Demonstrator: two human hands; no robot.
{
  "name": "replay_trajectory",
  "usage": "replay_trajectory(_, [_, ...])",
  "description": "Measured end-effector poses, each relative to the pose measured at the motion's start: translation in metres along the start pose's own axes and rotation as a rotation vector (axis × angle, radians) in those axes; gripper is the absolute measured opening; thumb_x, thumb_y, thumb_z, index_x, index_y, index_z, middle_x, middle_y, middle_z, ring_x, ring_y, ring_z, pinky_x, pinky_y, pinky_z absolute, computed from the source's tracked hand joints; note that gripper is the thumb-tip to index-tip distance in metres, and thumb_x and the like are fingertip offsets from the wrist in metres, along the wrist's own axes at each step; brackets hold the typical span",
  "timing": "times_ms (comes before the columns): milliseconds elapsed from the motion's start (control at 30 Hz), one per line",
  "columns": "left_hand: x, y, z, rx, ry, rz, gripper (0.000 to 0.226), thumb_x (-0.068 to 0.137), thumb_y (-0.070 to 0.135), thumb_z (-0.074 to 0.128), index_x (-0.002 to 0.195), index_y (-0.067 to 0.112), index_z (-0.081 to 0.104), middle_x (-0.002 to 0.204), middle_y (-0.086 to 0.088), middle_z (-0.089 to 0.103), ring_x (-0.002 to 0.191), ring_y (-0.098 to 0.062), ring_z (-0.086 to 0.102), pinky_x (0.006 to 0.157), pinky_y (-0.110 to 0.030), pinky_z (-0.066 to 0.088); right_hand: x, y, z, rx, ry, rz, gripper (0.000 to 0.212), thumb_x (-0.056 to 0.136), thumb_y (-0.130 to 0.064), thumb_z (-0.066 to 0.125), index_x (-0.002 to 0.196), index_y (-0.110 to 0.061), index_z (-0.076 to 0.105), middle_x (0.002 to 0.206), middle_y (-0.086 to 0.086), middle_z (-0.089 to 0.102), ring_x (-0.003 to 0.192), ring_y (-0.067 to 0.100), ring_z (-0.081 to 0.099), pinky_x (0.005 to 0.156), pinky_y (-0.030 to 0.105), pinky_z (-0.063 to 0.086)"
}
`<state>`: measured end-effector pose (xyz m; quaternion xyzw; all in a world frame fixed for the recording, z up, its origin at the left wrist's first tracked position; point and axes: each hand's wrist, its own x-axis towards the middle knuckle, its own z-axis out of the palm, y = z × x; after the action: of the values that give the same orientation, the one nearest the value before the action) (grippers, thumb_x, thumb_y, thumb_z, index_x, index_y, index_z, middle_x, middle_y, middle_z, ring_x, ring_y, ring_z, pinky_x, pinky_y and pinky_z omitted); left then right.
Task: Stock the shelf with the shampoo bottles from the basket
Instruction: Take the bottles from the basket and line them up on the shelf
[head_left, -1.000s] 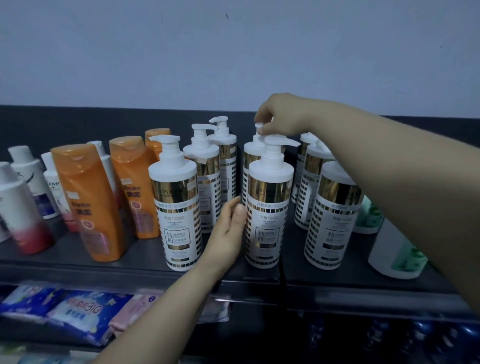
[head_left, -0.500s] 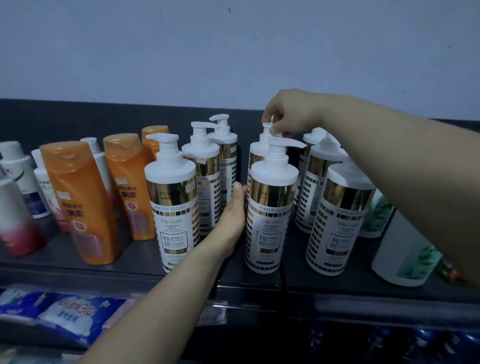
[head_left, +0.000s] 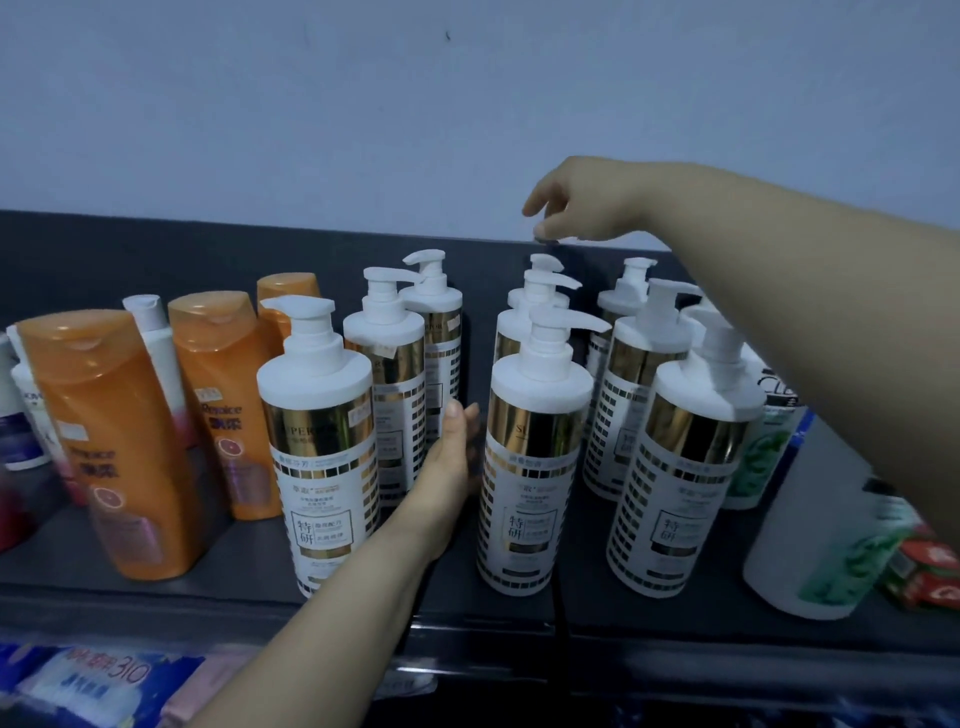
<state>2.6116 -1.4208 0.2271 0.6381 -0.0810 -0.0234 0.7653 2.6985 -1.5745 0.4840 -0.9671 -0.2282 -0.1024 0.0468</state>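
Left hand (head_left: 447, 467) between bottles (head_left: 535, 457), right hand (head_left: 576, 202) above

White, gold-banded pump bottles (head_left: 535, 467) with grid-patterned labels; orange bottles (head_left: 111, 441); dark grey shelf (head_left: 467, 608).

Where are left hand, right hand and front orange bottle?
left hand (head_left: 444, 467), head view, back of hand.
right hand (head_left: 582, 200), head view, back of hand.
front orange bottle (head_left: 111, 441), head view, middle of body.

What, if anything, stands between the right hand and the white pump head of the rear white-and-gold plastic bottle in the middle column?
Nothing visible. The right hand hovers just above the rear white-and-gold pump bottle, only air between. The left hand sits lower, between columns, off that path.
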Motion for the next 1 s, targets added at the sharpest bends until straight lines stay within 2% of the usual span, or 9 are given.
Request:
replay_trajectory(67, [0.002,-0.006,-0.002,-0.035,0.036,-0.001,0.100,0.070,0.089,0.036,0.147,0.025,0.035,0.149,0.001,0.043,0.137,-0.014,0.040,0.115,-0.048,0.029,0.016,0.001,0.004,-0.135,-0.058,0.037,0.043,0.092,-0.036,0.057,0.133,-0.025,0.052,0.127,-0.004,0.055,0.113,0.022,0.053,0.104,0.042,0.039])
replay_trajectory(133, [0.004,-0.009,-0.004,-0.039,0.067,0.005,0.091,0.076,0.083,0.031,0.146,0.026,0.038,0.149,0.002,0.044,0.136,-0.013,0.041,0.116,-0.047,0.029,0.029,0.000,0.011,-0.232,-0.133,0.072,0.045,0.090,-0.036,0.059,0.132,-0.022,0.053,0.129,0.000,0.058,0.107,0.024,0.058,0.102,0.044,0.042])
replay_trajectory(233, [0.005,-0.011,-0.003,-0.021,0.069,0.002,0.086,0.079,0.080,0.025,0.146,0.027,0.038,0.148,0.003,0.045,0.136,-0.013,0.041,0.115,-0.047,0.029,0.041,-0.003,0.021,-0.247,-0.236,0.106,0.037,0.086,-0.029,0.061,0.117,-0.009,0.063,0.104,0.010,0.071,0.073,0.021,0.065,0.089,0.039,0.052])
replay_trajectory(300, [0.005,-0.011,-0.003,-0.014,0.077,-0.002,0.090,0.076,0.083,0.026,0.146,0.027,0.039,0.148,0.003,0.045,0.135,-0.013,0.042,0.115,-0.047,0.030,0.046,-0.003,0.027,-0.210,-0.246,0.104,0.024,0.086,-0.018,0.062,0.107,-0.008,0.067,0.086,0.006,0.072,0.066,0.018,0.067,0.080,0.034,0.055])
replay_trajectory(400, [0.005,-0.012,-0.004,0.002,0.102,-0.013,0.093,0.074,0.086,0.026,0.145,0.029,0.040,0.148,0.003,0.045,0.136,-0.014,0.040,0.115,-0.048,0.029,0.050,-0.005,0.028,-0.189,-0.207,0.030,0.019,0.084,-0.009,0.061,0.101,-0.011,0.069,0.065,-0.001,0.064,0.065,0.017,0.063,0.066,0.026,0.049])
replay_trajectory(600, [0.002,-0.008,-0.003,0.007,0.115,-0.032,0.084,0.080,0.077,0.023,0.144,0.026,0.042,0.145,0.002,0.048,0.134,-0.013,0.044,0.114,-0.047,0.031,0.052,-0.010,0.032,-0.147,-0.184,-0.047,0.018,0.087,-0.013,0.062,0.104,-0.017,0.069,0.071,0.004,0.063,0.070,0.020,0.059,0.062,0.024,0.044])
replay_trajectory(767, [-0.001,-0.006,-0.002,-0.004,0.112,-0.022,0.082,0.084,0.076,0.022,0.145,0.023,0.040,0.144,0.001,0.049,0.133,-0.012,0.044,0.115,-0.044,0.031,0.054,-0.006,0.036,-0.135,-0.169,-0.033,0.019,0.088,-0.014,0.063,0.106,-0.017,0.068,0.092,0.008,0.067,0.066,0.017,0.059,0.074,0.029,0.048])
replay_trajectory(900, [-0.001,-0.005,-0.001,-0.003,0.096,-0.021,0.088,0.078,0.081,0.027,0.142,0.024,0.043,0.140,0.002,0.054,0.131,-0.011,0.047,0.115,-0.042,0.032,0.054,-0.003,0.034,-0.135,-0.182,-0.009,0.020,0.087,-0.014,0.064,0.106,-0.017,0.068,0.083,0.004,0.067,0.074,0.020,0.062,0.078,0.031,0.050])
replay_trajectory(1000, [-0.002,-0.004,0.000,0.016,0.088,-0.019,0.090,0.076,0.083,0.029,0.141,0.024,0.045,0.139,0.002,0.055,0.130,-0.011,0.048,0.114,-0.043,0.032,0.051,-0.006,0.036,-0.132,-0.176,-0.012,0.020,0.088,-0.016,0.065,0.107,-0.017,0.067,0.095,0.008,0.069,0.073,0.020,0.061,0.083,0.034,0.051])
